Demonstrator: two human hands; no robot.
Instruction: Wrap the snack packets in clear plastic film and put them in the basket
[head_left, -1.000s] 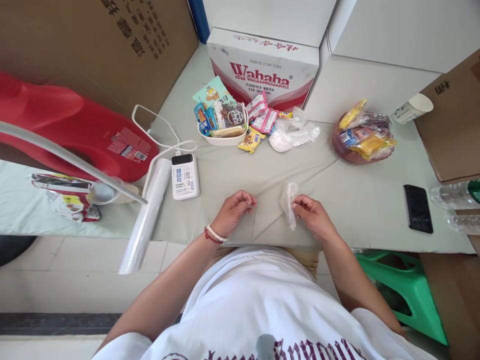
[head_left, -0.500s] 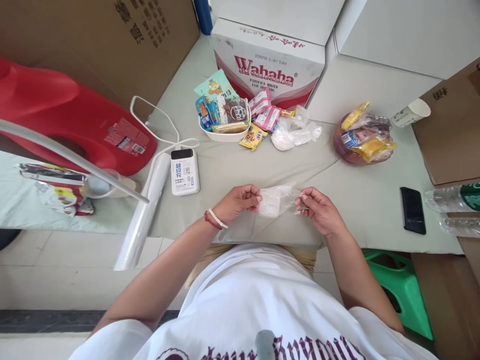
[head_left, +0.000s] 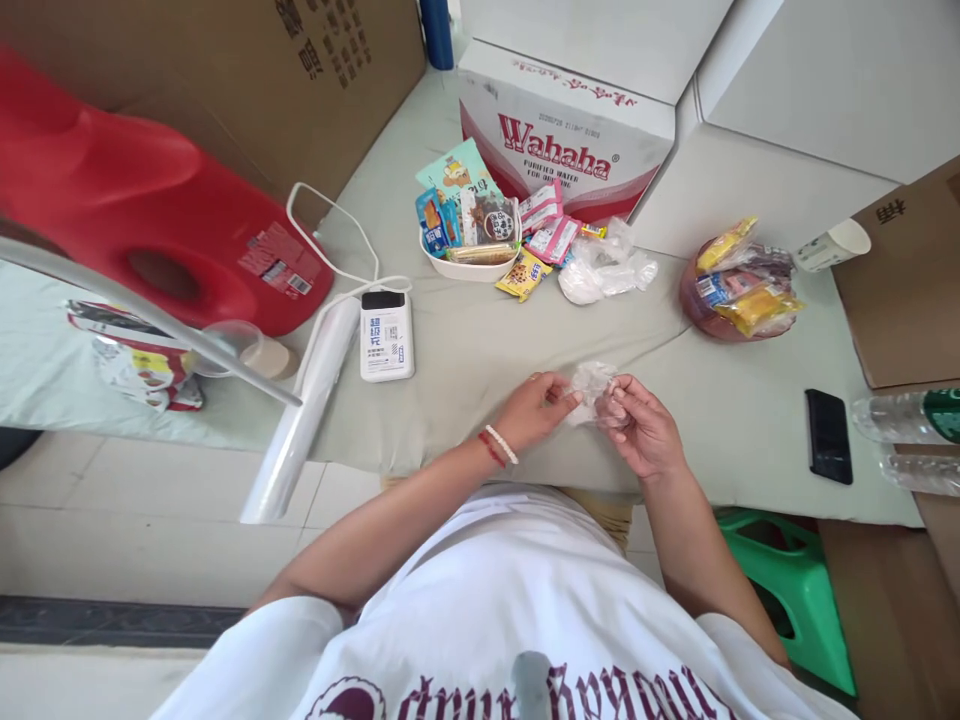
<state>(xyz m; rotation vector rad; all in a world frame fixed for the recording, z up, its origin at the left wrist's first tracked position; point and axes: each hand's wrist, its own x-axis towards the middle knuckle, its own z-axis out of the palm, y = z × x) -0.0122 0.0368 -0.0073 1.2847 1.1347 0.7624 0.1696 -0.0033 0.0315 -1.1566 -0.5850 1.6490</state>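
Note:
A crumpled clear plastic bag is held between my two hands, just above the near edge of the table. My right hand pinches its right side, fingers curled around the bunched film. On the other side, my left hand, with a white and a red bracelet at the wrist, has thumb and fingers closed at the bag's left edge. Farther back lie more crumpled clear bags, beside a white dish filled with wrapped snacks. Pink snack packets and a yellow one rest next to the dish.
A power bank with a white cable and a roll of clear film lie to the left, near a red jug. At right are a snack-filled bowl, a paper cup, a phone and plastic bottles.
My left hand has moved right, closer to my right hand. The bag, stretched flat between them before, is now bunched up. The whole view has shifted slightly.

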